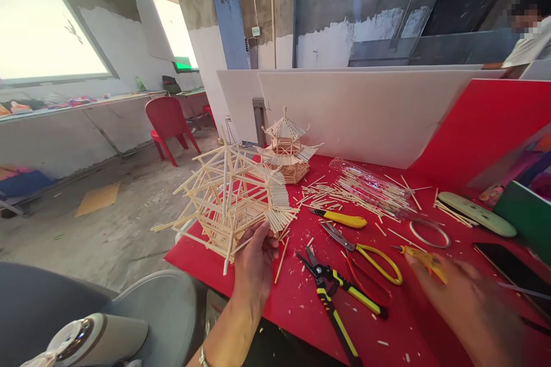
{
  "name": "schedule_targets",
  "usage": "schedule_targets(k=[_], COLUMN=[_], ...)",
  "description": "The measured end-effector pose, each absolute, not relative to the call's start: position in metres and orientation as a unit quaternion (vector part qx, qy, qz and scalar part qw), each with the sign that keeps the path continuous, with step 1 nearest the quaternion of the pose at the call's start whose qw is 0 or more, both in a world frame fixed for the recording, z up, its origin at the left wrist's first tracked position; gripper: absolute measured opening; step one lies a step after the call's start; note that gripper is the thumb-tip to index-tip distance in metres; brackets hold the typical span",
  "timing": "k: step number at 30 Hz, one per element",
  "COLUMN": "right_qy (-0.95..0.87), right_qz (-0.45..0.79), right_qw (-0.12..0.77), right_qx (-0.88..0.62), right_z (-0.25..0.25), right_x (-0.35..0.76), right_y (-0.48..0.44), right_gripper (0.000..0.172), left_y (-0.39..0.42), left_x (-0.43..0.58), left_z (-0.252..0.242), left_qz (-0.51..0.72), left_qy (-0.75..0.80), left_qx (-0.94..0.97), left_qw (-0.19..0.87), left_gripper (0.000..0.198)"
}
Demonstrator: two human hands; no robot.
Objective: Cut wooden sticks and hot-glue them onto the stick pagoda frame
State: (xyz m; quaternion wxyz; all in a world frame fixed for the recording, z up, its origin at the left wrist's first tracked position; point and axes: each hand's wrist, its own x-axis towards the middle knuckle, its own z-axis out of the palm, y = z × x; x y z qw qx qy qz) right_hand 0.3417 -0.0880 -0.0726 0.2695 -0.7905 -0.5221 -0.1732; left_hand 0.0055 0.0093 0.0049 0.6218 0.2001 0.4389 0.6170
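My left hand [255, 255] is closed at the near edge of a half-built pagoda model [230, 189] made of thin wooden sticks. Its fingers pinch the model's lower frame; the exact grip is partly hidden. The model has an open stick frame and a slatted roof part on its right side. At the right, my blurred right hand [467, 298] is around a yellow hot glue gun [426, 261], nozzle pointing left. Between the hands lie black-and-yellow snips [331, 287], yellow-handled scissors [361, 246], red-handled pliers [365, 281] and a yellow utility knife [344, 218].
A second stick pagoda [284, 152] stands at the back of the red table [301, 321]. Loose sticks [321, 192] and a plastic bag of sticks [370, 186] lie right of it. A phone [512, 269] is far right. A person [531, 34] is behind the white partition [357, 114].
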Motion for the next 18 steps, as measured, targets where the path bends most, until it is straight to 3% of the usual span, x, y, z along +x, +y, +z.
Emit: schedule_targets(k=[3,9,18], right_qy=[-0.603,-0.688,-0.729], right_qz=[-0.144,0.022,0.095], right_qw=[0.247,0.379,0.430], right_qx=[-0.744,-0.618,-0.523], right_z=[-0.057,-0.027,-0.001], right_x=[0.299,0.193,0.137], right_y=[-0.070,-0.045,-0.031], right_gripper=[0.059,0.025,0.016], left_y=[0.009,0.008,0.010], left_x=[0.007,0.010,0.008], left_z=[0.007,0.009,0.004], left_qz=[0.618,0.617,0.609], left_qy=[0.452,0.462,0.453], left_qx=[0.197,0.184,0.184], left_qw=[0.612,0.610,0.624], left_gripper=[0.022,0.024,0.025])
